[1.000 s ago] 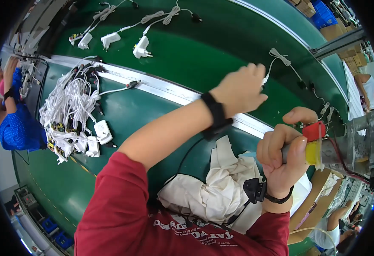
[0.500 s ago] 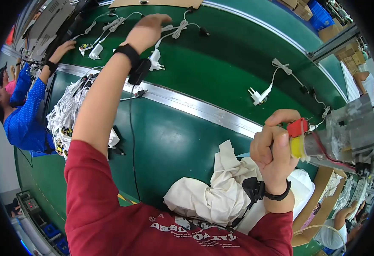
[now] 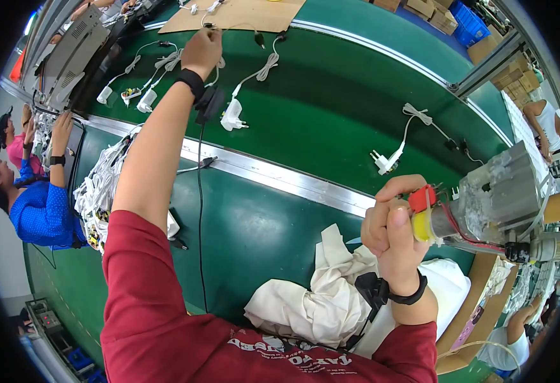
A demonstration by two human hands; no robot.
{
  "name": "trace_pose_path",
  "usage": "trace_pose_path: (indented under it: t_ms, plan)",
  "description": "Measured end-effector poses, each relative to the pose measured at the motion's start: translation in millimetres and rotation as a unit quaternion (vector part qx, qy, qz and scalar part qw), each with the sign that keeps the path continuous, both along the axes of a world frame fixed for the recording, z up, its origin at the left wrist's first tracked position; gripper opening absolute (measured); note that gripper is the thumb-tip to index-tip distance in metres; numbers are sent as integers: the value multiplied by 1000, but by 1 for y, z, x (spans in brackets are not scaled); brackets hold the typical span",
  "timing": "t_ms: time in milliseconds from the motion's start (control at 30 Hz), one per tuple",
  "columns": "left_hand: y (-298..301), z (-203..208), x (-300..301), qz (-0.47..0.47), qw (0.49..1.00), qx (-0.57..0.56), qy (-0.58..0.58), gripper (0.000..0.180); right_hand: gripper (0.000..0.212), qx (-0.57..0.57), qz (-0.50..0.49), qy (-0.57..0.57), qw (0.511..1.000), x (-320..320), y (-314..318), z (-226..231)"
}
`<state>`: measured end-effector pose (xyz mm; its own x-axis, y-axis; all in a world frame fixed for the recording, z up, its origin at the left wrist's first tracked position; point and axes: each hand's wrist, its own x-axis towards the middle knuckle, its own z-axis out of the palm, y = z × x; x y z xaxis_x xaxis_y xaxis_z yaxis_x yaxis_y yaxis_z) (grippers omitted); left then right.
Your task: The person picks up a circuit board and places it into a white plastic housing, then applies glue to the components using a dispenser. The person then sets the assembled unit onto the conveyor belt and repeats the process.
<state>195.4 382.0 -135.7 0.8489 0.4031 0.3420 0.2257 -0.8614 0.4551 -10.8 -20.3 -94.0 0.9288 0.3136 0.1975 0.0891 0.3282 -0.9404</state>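
there, white chargers (image 3: 232,116) on green belt (image 3: 331,121)

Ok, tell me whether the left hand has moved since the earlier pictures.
Yes. The left hand has reached away from the body, from the metal rail across the green belt to its far side.

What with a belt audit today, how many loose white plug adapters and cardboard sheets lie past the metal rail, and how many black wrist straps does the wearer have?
White plug adapters: 4
Cardboard sheet: 1
Black wrist straps: 2
Total: 7
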Motion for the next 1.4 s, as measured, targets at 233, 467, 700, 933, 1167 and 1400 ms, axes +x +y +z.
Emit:
trace_pose_path:
  t_ms: [233, 467, 700, 933, 1167, 1400]
  plan:
    - [-29, -25, -64, -127, 969, 128, 168, 60, 31, -33, -4, -55, 998, 0, 6, -7]
    - [-119, -47, -111, -317, 946, 64, 6, 33, 29, -16, 4, -39, 999, -4, 5, -6]
    - [-180, 23, -50, -252, 956, -130, 75, 25, 27, -11, 7, -15, 1000, -8, 6, 2]
    - [-243, 36, -102, -392, 760, -518, 15, 22, 27, -14, -15, -21, 1000, 0, -4, -1]
    - [-258, -35, -213, -250, 613, -688, 298, 31, 29, -68, -74, -51, 994, 15, -17, 7]
    - [-273, -60, -252, -345, 490, -761, 247, 45, 35, -34, -54, -36, 997, 24, -11, -1]
